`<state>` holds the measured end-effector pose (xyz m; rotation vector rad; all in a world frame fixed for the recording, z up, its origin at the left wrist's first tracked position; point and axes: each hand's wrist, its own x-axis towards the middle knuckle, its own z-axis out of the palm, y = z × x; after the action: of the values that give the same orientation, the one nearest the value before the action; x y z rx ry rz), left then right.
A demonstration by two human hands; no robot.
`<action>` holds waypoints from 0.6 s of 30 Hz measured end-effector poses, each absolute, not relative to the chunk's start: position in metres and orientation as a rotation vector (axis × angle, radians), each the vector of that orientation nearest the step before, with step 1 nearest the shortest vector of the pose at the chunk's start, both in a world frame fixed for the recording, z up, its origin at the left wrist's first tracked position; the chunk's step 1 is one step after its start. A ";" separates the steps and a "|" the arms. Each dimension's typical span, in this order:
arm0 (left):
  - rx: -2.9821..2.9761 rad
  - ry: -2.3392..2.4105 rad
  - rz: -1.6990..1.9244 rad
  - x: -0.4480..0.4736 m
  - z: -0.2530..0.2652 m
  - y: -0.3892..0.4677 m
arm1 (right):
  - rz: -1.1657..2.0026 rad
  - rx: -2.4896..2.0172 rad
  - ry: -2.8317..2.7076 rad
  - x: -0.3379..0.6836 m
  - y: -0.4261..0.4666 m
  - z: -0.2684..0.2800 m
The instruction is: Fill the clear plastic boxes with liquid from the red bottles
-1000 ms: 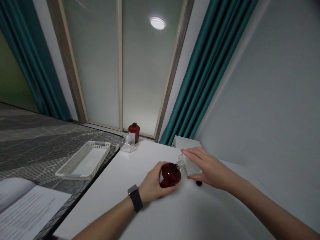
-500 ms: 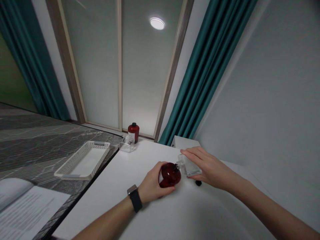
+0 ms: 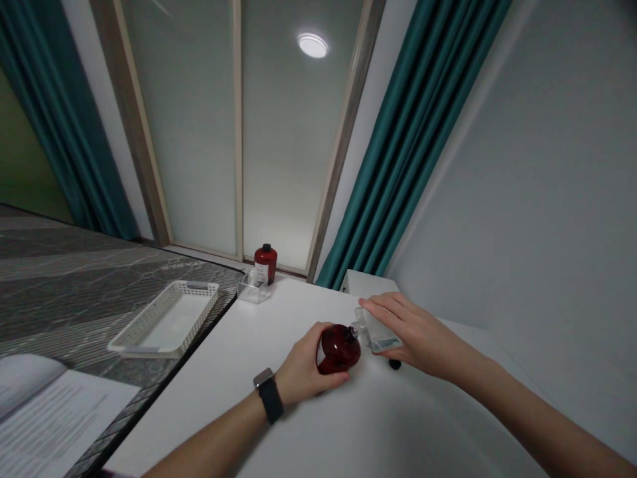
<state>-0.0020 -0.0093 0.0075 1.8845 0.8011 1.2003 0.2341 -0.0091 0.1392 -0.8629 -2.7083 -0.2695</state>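
Note:
A dark red, rounded bottle (image 3: 340, 348) is wrapped by the fingers of my left hand (image 3: 309, 368), which has a black watch on its wrist. The bottle is tilted, its neck toward the right. My right hand (image 3: 413, 332) grips a clear, square-sided glass bottle (image 3: 382, 333), tipped on its side with its neck toward the red bottle. The two necks meet or nearly meet; I cannot tell whether liquid passes between them. On the white table just below the clear bottle lies a small black cap (image 3: 395, 364).
At the table's far edge stand another red bottle (image 3: 266, 263) with a black cap and a small clear box (image 3: 252, 291). To the left, a white basket (image 3: 185, 285) and an open book (image 3: 74, 418) lie on a grey patterned surface. A white cabinet (image 3: 368, 283) stands behind the table.
Both hands and bottles stay almost in place. The clear bottle's contents look slightly different, but little else has changed.

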 end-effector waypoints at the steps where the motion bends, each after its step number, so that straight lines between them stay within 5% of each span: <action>1: 1.884 0.800 1.200 -0.002 0.007 -0.009 | -0.273 -0.866 -2.711 0.234 -0.009 0.139; 18: 1.876 0.795 1.189 -0.002 0.006 -0.009 | -0.307 -0.855 -2.771 0.235 -0.009 0.141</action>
<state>-0.0024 -0.0092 0.0060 1.8757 0.7948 1.1891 0.2353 -0.0088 0.1413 -0.8546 -2.7714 -0.3071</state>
